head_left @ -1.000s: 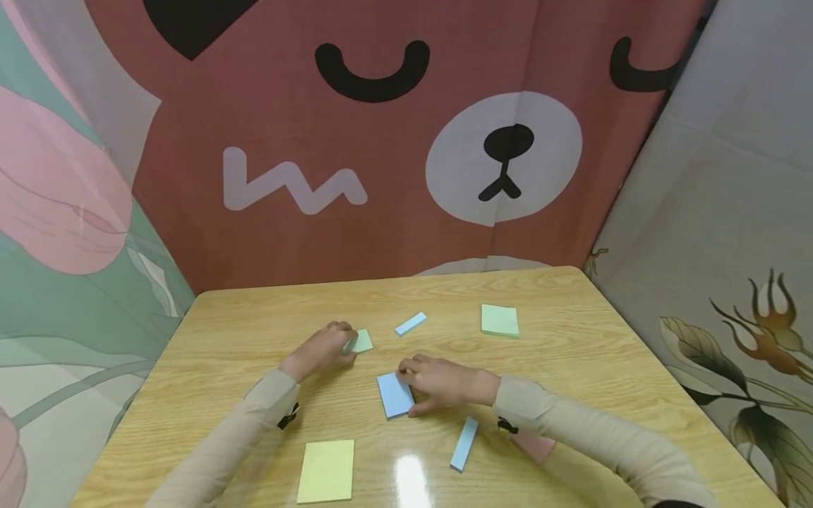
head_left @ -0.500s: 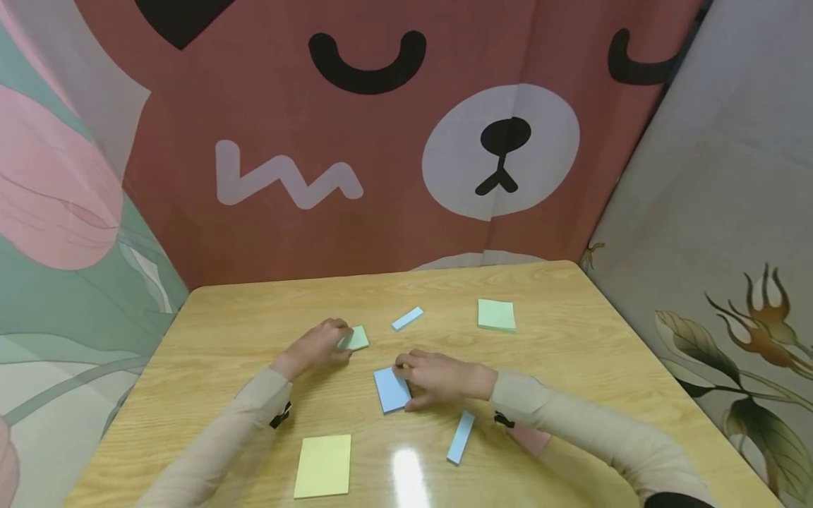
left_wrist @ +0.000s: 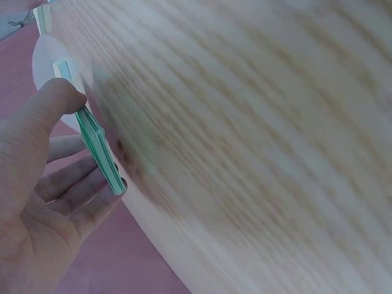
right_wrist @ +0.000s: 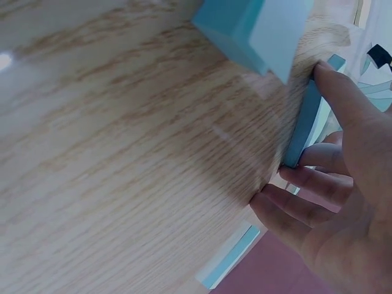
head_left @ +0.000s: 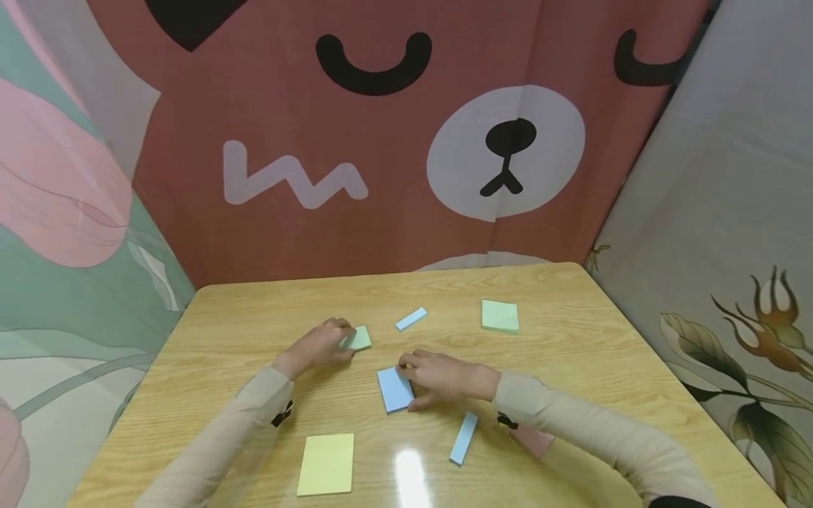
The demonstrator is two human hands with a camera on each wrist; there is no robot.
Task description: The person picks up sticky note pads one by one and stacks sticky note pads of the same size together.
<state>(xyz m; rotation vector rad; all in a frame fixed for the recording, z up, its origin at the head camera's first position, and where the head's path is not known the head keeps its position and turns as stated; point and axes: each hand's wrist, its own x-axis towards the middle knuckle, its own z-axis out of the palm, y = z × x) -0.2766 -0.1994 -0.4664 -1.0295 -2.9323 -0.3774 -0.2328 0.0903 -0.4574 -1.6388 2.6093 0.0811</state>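
My left hand (head_left: 320,344) pinches a small pale green sticky note pad (head_left: 360,339) left of the table's middle. In the left wrist view, the thumb is on one edge of that green pad (left_wrist: 101,153) and fingertips are on the opposite edge. Nearer the middle, my right hand (head_left: 447,375) grips a blue sticky note pad (head_left: 394,390) by its edges. In the right wrist view, the blue pad (right_wrist: 303,131) lies flat on the table between thumb and fingers. The right palm covers part of the wood beside it.
One narrow blue strip pad (head_left: 411,319) lies behind the hands, another narrow blue strip pad (head_left: 464,439) in front. A green pad (head_left: 500,316) sits back right, a yellow pad (head_left: 326,464) front left. The right sleeve partly hides a pink pad (head_left: 535,441). Curtains surround the wooden table (head_left: 254,310).
The head view shifts slightly. Both hands stay at the green and blue pads, with no visible movement of the pads on the table.
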